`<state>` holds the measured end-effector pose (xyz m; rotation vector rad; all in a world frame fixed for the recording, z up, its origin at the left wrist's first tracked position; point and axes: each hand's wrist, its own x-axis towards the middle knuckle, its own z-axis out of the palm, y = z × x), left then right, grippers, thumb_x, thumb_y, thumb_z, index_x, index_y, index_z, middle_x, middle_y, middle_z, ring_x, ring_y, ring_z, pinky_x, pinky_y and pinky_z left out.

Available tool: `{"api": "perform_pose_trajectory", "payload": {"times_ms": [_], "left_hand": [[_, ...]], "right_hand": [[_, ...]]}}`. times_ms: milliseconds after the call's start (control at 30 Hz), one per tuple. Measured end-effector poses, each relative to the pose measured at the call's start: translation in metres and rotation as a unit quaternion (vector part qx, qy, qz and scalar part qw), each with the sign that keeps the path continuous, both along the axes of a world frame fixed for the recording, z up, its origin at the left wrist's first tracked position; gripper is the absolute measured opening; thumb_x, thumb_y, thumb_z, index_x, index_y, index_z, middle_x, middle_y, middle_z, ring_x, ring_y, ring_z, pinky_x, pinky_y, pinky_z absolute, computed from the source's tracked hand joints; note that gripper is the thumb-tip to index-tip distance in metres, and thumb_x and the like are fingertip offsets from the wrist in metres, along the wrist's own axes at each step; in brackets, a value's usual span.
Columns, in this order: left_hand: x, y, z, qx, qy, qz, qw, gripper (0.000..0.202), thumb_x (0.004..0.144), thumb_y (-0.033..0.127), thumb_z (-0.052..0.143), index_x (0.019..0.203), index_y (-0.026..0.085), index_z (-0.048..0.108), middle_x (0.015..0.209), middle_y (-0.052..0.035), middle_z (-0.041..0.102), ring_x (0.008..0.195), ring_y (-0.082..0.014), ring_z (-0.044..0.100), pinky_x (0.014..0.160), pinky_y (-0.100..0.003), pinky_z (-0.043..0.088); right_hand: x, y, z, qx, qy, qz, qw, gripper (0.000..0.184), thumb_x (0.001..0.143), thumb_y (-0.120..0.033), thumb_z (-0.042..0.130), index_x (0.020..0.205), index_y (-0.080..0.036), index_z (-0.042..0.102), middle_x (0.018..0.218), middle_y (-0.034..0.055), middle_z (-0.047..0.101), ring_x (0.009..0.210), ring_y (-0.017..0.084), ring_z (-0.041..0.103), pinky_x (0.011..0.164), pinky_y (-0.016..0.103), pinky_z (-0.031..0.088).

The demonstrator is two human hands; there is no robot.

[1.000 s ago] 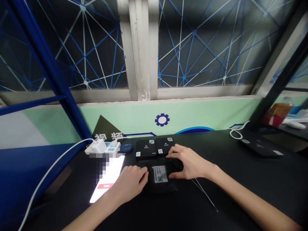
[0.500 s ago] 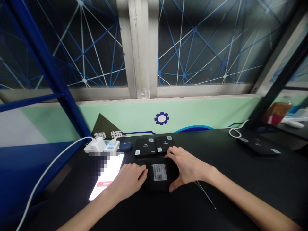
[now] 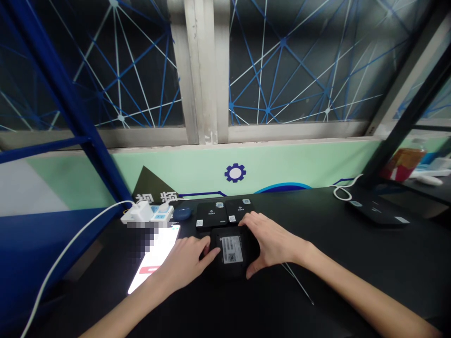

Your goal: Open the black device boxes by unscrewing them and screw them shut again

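Observation:
A flat black set-top box point(image 3: 215, 234) lies on the dark table, with a white printed label point(image 3: 232, 249) facing up. My right hand point(image 3: 271, 239) curves around the box's right side, fingers at the far corner and thumb at the near one. At the left edge is my left hand point(image 3: 190, 257), its fingers curled there and its thumb reaching onto the box. The left fingertips are partly hidden. Just behind stand two similar black boxes, the left one point(image 3: 211, 215) and the right one point(image 3: 239, 210), lying side by side with small stickers.
A lit phone point(image 3: 157, 256) lies under my left forearm. Behind it are a white power strip point(image 3: 160, 214) with plugs and a dark blue case point(image 3: 182, 214). A thin metal rod point(image 3: 299, 284) lies near my right wrist. Another black device point(image 3: 378, 213) sits far right, near a white cable point(image 3: 342, 192).
My left thumb has moved right onto the box's edge, and the left fingers have shifted slightly. My right hand keeps its place around the box. The whole view has drifted slightly.

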<state>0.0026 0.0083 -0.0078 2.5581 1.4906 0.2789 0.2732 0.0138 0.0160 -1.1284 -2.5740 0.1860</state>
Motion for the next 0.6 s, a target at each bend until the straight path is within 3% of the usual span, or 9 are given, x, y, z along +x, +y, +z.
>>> {"api": "perform_pose_trajectory", "payload": {"times_ms": [267, 500, 600], "left_hand": [[0.0, 0.001, -0.003, 0.005, 0.01, 0.005, 1.0, 0.041, 0.097, 0.052, 0.041, 0.072, 0.022, 0.054, 0.062, 0.0017, 0.058, 0.058, -0.0181, 0.057, 0.053, -0.028, 0.023], [0.0, -0.001, -0.001, 0.006, 0.014, 0.003, 1.0, 0.042, 0.098, 0.052, 0.04, 0.073, 0.022, 0.055, 0.063, 0.0004, 0.059, 0.06, -0.0192, 0.059, 0.054, -0.028, 0.025], [0.001, -0.002, -0.001, 0.007, 0.008, -0.001, 1.0, 0.042, 0.098, 0.052, 0.039, 0.073, 0.022, 0.055, 0.063, 0.0, 0.059, 0.06, -0.0199, 0.059, 0.054, -0.028, 0.026]], "right_hand": [[-0.001, 0.002, -0.007, -0.003, -0.034, 0.011, 0.999, 0.096, 0.051, -0.075, 0.076, 0.124, -0.014, 0.062, 0.102, 0.0097, 0.058, 0.093, 0.029, 0.053, 0.092, 0.048, 0.039], [0.01, 0.006, 0.008, -0.016, -0.013, 0.005, 1.0, 0.082, 0.069, -0.072, 0.068, 0.128, -0.015, 0.062, 0.11, 0.0115, 0.059, 0.097, 0.029, 0.053, 0.089, 0.044, 0.043], [0.012, 0.007, 0.01, -0.002, -0.018, 0.005, 1.0, 0.084, 0.064, -0.071, 0.071, 0.127, -0.016, 0.063, 0.113, 0.0115, 0.058, 0.098, 0.03, 0.051, 0.09, 0.046, 0.041]]}}
